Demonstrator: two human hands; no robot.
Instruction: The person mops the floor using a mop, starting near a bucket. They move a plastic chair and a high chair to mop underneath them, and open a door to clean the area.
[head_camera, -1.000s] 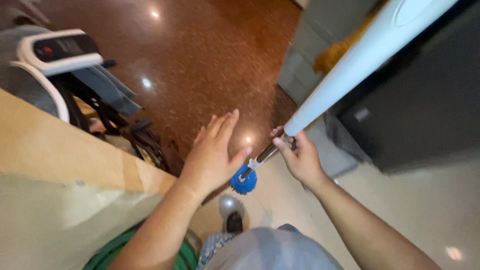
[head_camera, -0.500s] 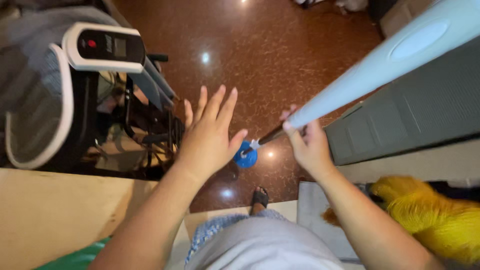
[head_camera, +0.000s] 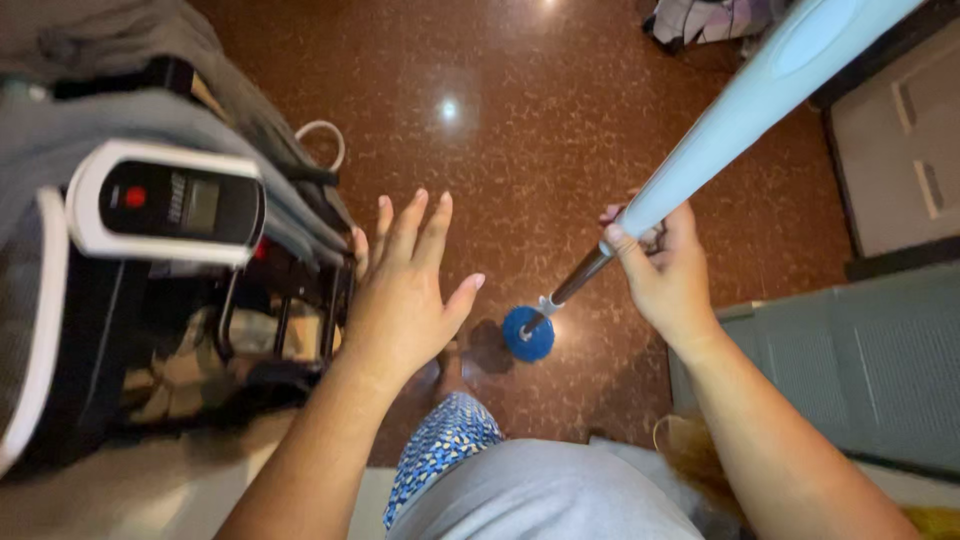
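At the bottom of the frame a grey shirt front and a blue patterned trouser leg are seen, and from either side of them two bare forearms are stretched up toward the middle. The left hand is held flat with fingers spread, released and holding nothing, much as it was half a second ago, though it now sits lower in the frame and nearer the body. The right hand is clenched round the pale blue handle of a mop-like tool, at the joint where a dark metal rod leaves it; that grip is unchanged. The rod's round blue end, lately seen higher beside the left thumb, is now shown lower centre, close above the speckled brown floor; contact with the floor cannot be told. The view has been swung, so the exercise machine's white-framed console has been carried down the left side, and a grey ribbed panel now fills the lower right.
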